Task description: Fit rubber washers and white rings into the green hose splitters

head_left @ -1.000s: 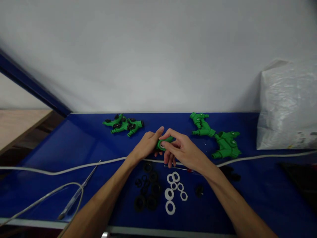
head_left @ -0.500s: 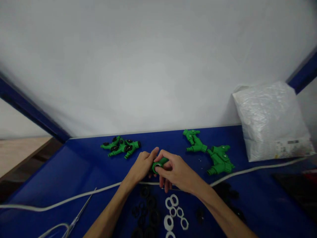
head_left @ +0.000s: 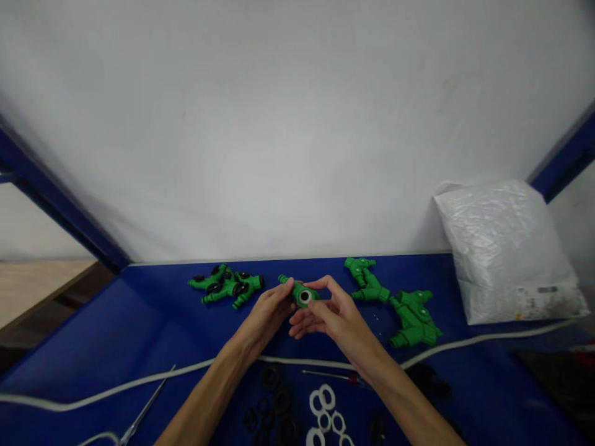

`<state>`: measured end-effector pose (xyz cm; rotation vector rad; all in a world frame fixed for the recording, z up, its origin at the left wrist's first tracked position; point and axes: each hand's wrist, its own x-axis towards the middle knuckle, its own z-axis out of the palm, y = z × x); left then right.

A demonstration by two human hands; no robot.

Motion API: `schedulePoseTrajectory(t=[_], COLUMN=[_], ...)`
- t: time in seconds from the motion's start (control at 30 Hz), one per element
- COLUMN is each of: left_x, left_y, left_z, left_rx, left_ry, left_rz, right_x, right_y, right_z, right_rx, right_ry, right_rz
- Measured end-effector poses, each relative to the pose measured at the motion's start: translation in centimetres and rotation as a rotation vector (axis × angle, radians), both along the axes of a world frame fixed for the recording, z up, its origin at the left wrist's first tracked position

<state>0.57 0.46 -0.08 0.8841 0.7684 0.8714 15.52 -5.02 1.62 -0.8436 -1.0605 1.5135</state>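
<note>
Between both hands, above the blue table, is a green Y-shaped hose connector (head_left: 299, 288), its round opening turned toward me with a pale ring inside. My left hand (head_left: 267, 311) is closed around its left side, thumb on top. At the other end, my right hand (head_left: 338, 314) pinches it by the opening between thumb and index finger, the remaining fingers curled below. Nearer to me lie several white rings (head_left: 324, 422) and several black rings (head_left: 281, 401). A screwdriver (head_left: 330, 374) with a red handle lies partly under my right forearm.
Green connectors with black parts (head_left: 229, 287) lie at the back left, plain green connectors (head_left: 411, 319) at the right. A white cable (head_left: 162, 375) crosses the table. Scissors (head_left: 139, 418) lie front left; a plastic-wrapped package (head_left: 509, 248) leans on the back wall.
Both hands have raised the green connector slightly and turned it, so its opening and more of its body show. The right hand has loosened its wrap, and the screwdriver is now more visible.
</note>
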Motion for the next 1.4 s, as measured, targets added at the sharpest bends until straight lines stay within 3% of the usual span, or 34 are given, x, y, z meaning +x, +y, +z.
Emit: schedulePoseTrajectory(t=[0.27,0.53,1.1,1.4], left_x=[-0.2,-0.2,0.3,0.2], left_y=[-0.1,-0.5,-1.0,-0.8], left_z=[-0.7,0.2,0.7,0.0], left_rx=[0.170,0.335,0.369,0.373], left_ry=[0.000,0.200,0.210,0.202], left_rz=[-0.104,-0.050,-0.019,-0.005], right_x=[0.1,0.5,0.3,0.1], right_y=[-0.1,-0.2,-0.1,-0.1], right_z=[-0.1,0.6,0.6,-0.2], right_rx=[0.002,-0.047,-0.004,0.094], right_ry=[0.005,-0.063,-0.108,-0.175], right_rz=[-0.044,-0.072,-0.130,-0.166])
